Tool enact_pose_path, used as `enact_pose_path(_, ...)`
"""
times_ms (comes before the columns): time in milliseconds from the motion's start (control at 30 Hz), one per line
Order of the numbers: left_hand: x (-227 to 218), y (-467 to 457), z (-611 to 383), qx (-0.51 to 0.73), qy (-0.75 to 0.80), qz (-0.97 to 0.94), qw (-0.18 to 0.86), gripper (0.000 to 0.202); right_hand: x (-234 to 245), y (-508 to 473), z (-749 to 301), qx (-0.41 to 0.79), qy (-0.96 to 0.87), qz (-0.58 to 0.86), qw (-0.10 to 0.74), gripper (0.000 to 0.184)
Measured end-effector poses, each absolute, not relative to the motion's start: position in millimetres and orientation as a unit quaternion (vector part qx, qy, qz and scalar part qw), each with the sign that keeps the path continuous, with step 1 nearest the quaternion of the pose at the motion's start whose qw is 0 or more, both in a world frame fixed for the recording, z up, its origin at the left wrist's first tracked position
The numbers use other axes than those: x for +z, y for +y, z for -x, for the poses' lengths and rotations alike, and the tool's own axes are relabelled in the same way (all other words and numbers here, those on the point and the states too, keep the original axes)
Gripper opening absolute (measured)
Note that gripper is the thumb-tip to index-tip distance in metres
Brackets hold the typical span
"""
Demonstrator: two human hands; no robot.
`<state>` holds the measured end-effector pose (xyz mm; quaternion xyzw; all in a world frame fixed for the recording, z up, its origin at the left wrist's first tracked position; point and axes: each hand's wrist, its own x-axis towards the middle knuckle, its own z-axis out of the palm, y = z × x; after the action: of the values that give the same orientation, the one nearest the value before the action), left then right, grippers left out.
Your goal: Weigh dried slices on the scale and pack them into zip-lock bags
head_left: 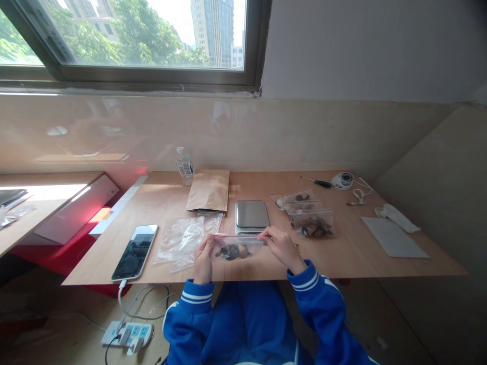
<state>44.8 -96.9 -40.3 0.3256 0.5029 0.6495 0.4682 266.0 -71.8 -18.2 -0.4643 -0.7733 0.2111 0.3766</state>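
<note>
Between my two hands a clear zip bag [251, 249] with a red seal strip is stretched out near the table's front edge. Dark and tan dried pieces [233, 251] lie inside it. My left hand [204, 256] pinches the bag's upper left corner. At the upper right end, the fingers of my right hand [280, 247] are closed on the seal strip. Just behind the bag sits a small digital scale [251, 215] with a bare metal plate. Several filled zip bags [314, 223] with similar dark contents lie to the right. Flat clear plastic bags [186, 238] are spread at the left.
A brown paper bag [209, 190] and a plastic bottle [185, 166] stand at the back. A charging phone [135, 252] lies front left, above a power strip [129, 333]. Toward the right are a screwdriver [322, 183], a white camera [342, 180], a cable [359, 196] and a white sheet [393, 237].
</note>
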Motion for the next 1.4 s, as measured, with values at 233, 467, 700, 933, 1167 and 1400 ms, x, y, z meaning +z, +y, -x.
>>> enact_pose_path(233, -42.4, -94.2, -82.2, 0.634, 0.449, -0.278, 0.564, 0.040, -13.1, -77.5, -271.5, 0.397, -0.546, 0.505, 0.538, 0.032)
enact_pose_path(467, -39.7, -100.9, -87.8, 0.522, 0.475, -0.404, 0.582, 0.038, -24.1, -43.5, -395.8, 0.234, -0.323, 0.641, 0.656, 0.055)
enact_pose_path(700, -47.0, -99.1, -75.6, 0.532, 0.492, -0.395, 0.565, 0.037, -67.1, -34.7, -463.3, -0.107, -0.411, 0.786, 0.449, 0.070)
enact_pose_path(933, -48.2, -96.5, -66.3, 0.522, 0.514, -0.401, 0.550, 0.040, -110.0, -58.8, -397.7, -0.109, -0.460, 0.791, 0.389, 0.061)
enact_pose_path(1167, -55.0, -85.6, -46.7, 0.502, 0.581, -0.485, 0.419, 0.033, -89.0, -51.5, -383.8, -0.108, -0.465, 0.788, 0.390, 0.051)
enact_pose_path(1400, -56.7, -22.4, 5.7, 0.387, 0.695, -0.602, 0.067, 0.037, -97.2, -95.4, -366.1, 0.052, -0.753, 0.591, 0.285, 0.030)
